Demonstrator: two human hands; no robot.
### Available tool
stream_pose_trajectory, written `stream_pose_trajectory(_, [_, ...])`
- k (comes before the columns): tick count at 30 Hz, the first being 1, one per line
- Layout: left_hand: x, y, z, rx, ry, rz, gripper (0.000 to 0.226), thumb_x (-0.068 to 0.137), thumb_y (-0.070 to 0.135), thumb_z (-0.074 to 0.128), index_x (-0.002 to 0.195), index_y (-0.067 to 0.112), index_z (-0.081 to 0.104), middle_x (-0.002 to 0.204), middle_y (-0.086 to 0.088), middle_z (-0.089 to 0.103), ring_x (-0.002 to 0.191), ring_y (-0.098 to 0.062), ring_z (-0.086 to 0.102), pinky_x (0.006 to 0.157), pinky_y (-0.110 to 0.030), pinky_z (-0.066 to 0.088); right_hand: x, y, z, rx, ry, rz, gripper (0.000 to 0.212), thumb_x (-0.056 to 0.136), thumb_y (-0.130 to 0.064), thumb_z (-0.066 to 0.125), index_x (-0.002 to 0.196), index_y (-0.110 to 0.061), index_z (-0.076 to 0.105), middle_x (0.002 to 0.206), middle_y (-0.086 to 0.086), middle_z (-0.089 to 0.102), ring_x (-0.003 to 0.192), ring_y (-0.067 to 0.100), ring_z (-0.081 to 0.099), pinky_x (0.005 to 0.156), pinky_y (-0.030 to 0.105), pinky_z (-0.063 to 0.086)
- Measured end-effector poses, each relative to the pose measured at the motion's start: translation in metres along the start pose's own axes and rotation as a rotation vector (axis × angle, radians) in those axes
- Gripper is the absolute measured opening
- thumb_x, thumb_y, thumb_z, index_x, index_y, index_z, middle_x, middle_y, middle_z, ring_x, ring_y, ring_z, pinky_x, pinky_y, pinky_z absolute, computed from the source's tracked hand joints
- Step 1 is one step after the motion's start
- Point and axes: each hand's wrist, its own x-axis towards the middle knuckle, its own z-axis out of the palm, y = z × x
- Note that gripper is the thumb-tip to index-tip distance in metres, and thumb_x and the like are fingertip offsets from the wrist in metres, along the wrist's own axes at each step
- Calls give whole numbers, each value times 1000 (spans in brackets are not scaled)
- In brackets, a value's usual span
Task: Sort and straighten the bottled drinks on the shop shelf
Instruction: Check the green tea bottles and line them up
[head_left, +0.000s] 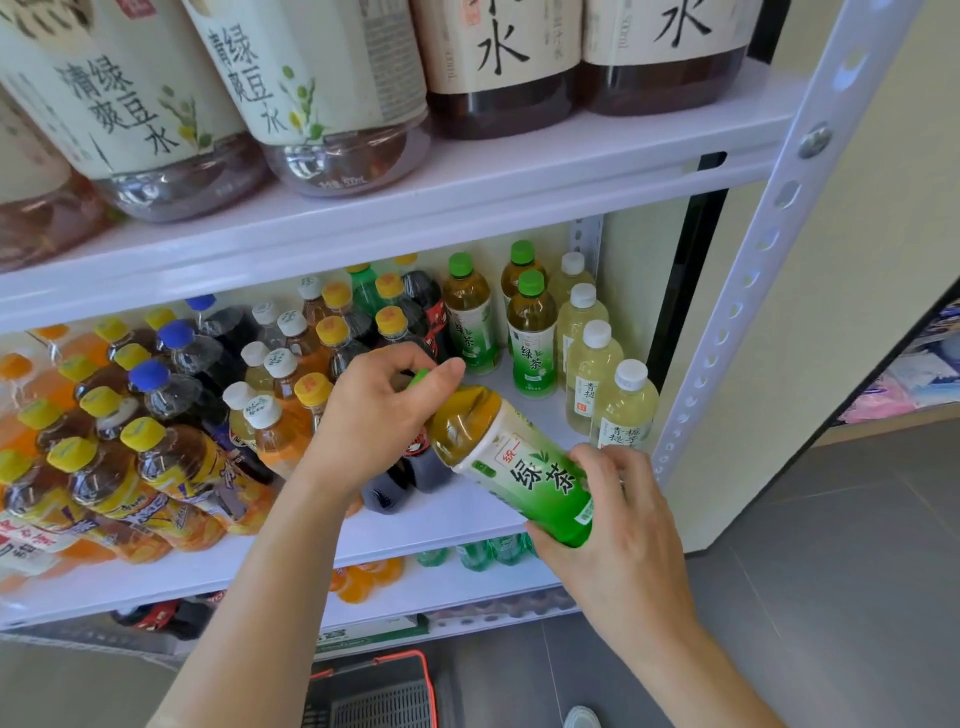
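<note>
Hands grasp a tilted green-labelled plastic tea bottle: left hand pinches its cap, right hand grips its base, over the bare front edge of the white shelf.

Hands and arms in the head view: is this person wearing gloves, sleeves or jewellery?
No gloves: the left hand and right hand are bare. No ring, watch or bracelet shows. The forearms are uncovered too, with no sleeve edge in view.
</note>
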Motion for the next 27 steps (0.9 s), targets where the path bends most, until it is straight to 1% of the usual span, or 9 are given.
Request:
stream_pose_trajectory(2, [3, 3, 8, 72, 93, 82, 34, 93, 45, 62, 71, 20, 62, 47, 5, 54, 43, -4, 45, 46, -19, 36, 5, 1, -1, 13, -66, 26, 71, 60, -30, 91, 116, -16, 51, 104, 4, 53, 84, 26, 57, 63, 39, 53])
stream_pose_trajectory(4, [8, 9, 17, 195, 157, 179, 31, 93, 46, 61, 72, 24, 61, 49, 13, 53, 47, -4, 47, 46, -17, 33, 10, 5, -1, -12, -125, 35, 61, 67, -30, 86, 117, -14, 54, 109, 4, 57, 94, 26, 57, 71, 41, 53])
stream_pose_trajectory(6, [14, 15, 26, 333, 189, 271, 30, 92, 51, 58, 78, 25, 62, 55, 11, 58, 53, -4, 54, 50, -22, 41, 15, 11, -3, -27, -153, 60, 54, 74, -23, 81, 121, -12, 56, 118, 8, 58, 105, 30, 56, 80, 44, 53])
stream_pose_trajectory(10, [36, 17, 50, 502, 181, 342, 30, 91, 50, 60, 89, 21, 65, 70, 2, 67, 68, -22, 64, 59, -37, 52, 27, 22, -6, -68, -142, 89, 56, 77, -13, 76, 128, -7, 54, 130, 16, 53, 120, 37, 50, 93, 47, 51])
stream_pose_trajectory(14, [68, 6, 71, 560, 96, 302, 31, 91, 50, 60, 95, 19, 63, 83, -4, 70, 77, -28, 66, 64, -37, 51, 44, 24, 0, -122, -176, 69, 63, 80, -14, 70, 138, -8, 46, 148, 22, 36, 142, 40, 26, 114, 49, 32])
stream_pose_trajectory(20, [101, -8, 107, 678, 25, 329, 37, 94, 50, 56, 98, 13, 61, 83, -8, 67, 75, -29, 64, 58, -31, 39, 62, 26, 9, -304, -270, 113, 70, 91, -29, 51, 151, -10, 19, 159, 26, 6, 148, 38, -2, 121, 40, 3])
stream_pose_trajectory(22, [110, -10, 113, 682, 22, 334, 37, 94, 50, 56, 95, 13, 60, 79, -6, 64, 72, -28, 63, 57, -31, 39, 64, 26, 9, -354, -271, 108, 71, 91, -31, 51, 151, -9, 20, 157, 28, 11, 147, 39, 3, 121, 41, 4])
stream_pose_trajectory(25, [122, -8, 119, 711, 16, 324, 38, 95, 51, 55, 94, 13, 59, 81, -6, 64, 73, -28, 62, 57, -32, 38, 67, 25, 7, -356, -256, 117, 69, 86, -28, 58, 147, -7, 32, 152, 28, 24, 142, 42, 17, 118, 43, 16])
stream_pose_trajectory(27, [126, -8, 121, 717, 18, 317, 38, 96, 51, 53, 95, 14, 58, 83, -6, 65, 74, -27, 62, 57, -32, 38, 68, 26, 6, -345, -259, 112, 67, 85, -27, 60, 144, -5, 35, 150, 28, 26, 141, 42, 19, 118, 43, 18])
